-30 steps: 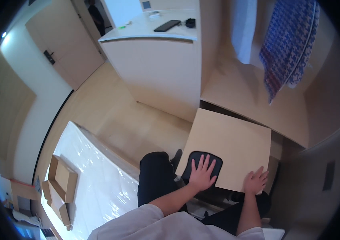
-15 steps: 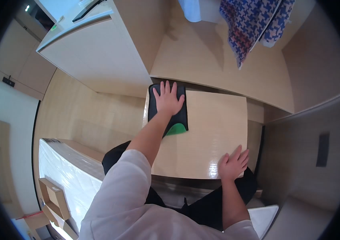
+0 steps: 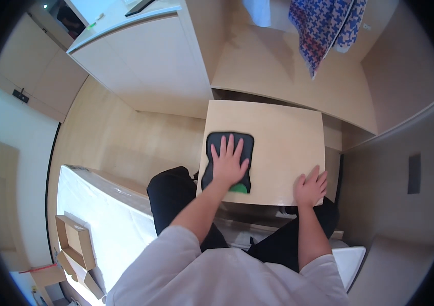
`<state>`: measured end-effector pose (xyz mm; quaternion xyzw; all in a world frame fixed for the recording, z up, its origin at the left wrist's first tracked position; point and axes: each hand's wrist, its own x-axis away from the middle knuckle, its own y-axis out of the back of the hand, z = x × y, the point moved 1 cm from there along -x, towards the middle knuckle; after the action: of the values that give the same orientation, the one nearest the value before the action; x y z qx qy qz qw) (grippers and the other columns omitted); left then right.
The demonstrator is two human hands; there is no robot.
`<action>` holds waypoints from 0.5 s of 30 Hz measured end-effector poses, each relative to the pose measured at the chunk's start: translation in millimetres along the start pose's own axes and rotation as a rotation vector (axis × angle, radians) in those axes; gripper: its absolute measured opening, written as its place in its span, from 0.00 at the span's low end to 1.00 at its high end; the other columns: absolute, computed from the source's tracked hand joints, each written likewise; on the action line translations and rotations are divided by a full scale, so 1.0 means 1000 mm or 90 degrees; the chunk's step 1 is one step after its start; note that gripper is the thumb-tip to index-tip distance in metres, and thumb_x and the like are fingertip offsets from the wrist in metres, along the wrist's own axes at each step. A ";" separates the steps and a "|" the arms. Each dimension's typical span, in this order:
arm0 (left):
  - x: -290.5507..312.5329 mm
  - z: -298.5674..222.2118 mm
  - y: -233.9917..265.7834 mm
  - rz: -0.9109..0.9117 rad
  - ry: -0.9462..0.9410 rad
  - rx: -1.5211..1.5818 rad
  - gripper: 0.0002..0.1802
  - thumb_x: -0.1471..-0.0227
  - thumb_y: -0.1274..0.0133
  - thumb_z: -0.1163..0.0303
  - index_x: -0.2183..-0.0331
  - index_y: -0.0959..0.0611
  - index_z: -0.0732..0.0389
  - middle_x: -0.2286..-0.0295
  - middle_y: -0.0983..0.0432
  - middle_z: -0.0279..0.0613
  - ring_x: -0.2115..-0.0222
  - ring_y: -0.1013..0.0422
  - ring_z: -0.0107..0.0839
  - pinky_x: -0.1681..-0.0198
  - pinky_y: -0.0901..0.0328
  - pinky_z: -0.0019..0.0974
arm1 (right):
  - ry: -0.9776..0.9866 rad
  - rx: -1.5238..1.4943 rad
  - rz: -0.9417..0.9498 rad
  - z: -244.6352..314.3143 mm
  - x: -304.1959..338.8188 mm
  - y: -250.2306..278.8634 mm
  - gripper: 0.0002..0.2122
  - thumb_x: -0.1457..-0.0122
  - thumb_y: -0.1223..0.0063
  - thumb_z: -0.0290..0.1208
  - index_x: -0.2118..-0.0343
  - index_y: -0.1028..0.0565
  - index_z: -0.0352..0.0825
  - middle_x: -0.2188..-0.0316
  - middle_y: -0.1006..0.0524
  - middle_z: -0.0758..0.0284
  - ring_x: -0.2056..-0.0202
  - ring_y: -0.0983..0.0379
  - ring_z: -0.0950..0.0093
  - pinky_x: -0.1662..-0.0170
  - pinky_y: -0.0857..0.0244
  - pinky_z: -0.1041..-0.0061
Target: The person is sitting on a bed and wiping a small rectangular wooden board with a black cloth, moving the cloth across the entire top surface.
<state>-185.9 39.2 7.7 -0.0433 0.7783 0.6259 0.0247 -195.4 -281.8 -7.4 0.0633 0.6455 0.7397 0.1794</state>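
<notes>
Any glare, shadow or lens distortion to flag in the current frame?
In the head view, the plastic-wrapped mattress washes out near white; in the head view, soft shadow darkens the shelf; also head view, the wooden board's far edge bows and the corners go black.

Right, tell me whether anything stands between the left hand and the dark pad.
Nothing visible does: the left hand lies palm down directly on the dark pad, which rests on the pale wooden board.
</notes>
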 end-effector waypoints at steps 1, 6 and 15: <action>0.028 -0.001 0.004 -0.010 0.001 0.012 0.46 0.38 0.46 0.43 0.25 0.37 0.49 0.25 0.50 0.53 0.24 0.56 0.57 0.28 0.62 0.78 | -0.001 -0.002 0.005 0.002 0.001 0.000 0.37 0.35 0.46 0.48 0.24 0.40 0.44 0.24 0.45 0.46 0.29 0.45 0.43 0.29 0.53 0.41; 0.115 -0.015 0.014 0.015 0.035 0.020 0.47 0.38 0.45 0.43 0.25 0.37 0.49 0.25 0.52 0.55 0.24 0.57 0.61 0.29 0.62 0.81 | 0.018 0.001 -0.003 -0.005 0.001 -0.008 0.36 0.33 0.48 0.49 0.24 0.40 0.45 0.23 0.47 0.46 0.29 0.46 0.43 0.28 0.54 0.40; 0.027 0.004 0.011 0.014 0.091 -0.021 0.48 0.38 0.48 0.41 0.25 0.39 0.50 0.25 0.54 0.59 0.24 0.60 0.64 0.31 0.65 0.85 | 0.001 0.014 0.023 -0.002 0.001 0.001 0.37 0.34 0.47 0.47 0.23 0.41 0.44 0.23 0.47 0.46 0.28 0.47 0.43 0.28 0.56 0.39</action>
<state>-213.4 44.3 15.0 -0.0799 0.7683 0.6340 -0.0385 -197.3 -283.0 -7.1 0.0766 0.6527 0.7356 0.1646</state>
